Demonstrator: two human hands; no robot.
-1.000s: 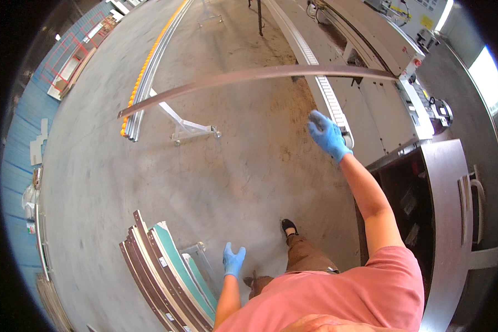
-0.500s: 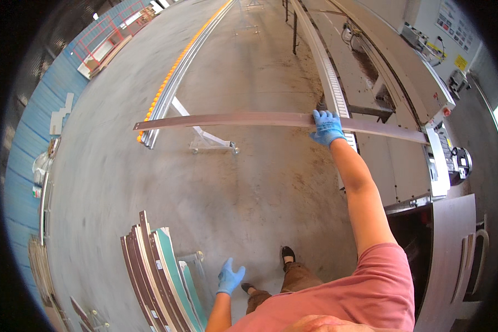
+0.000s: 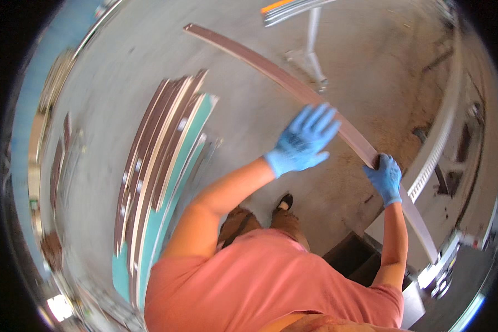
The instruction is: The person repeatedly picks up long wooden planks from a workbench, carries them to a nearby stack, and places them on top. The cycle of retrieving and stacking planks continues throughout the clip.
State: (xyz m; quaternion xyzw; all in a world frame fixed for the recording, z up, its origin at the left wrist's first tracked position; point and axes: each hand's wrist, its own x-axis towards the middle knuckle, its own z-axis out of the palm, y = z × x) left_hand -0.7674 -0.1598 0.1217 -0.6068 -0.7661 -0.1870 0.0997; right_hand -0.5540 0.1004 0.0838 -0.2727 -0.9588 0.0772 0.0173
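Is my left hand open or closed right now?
Your left hand is open: its fingers stretch out straight, not curled around the brown strip.

The left grip (image 3: 303,138) extends flat-fingered; the right grip (image 3: 386,180) is curled.

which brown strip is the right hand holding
The lone strip slanting from upper left to lower right, through the right hand; the other brown strips lie farther left, untouched.

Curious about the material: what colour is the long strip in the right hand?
The long strip is brown, seen best in the head view.
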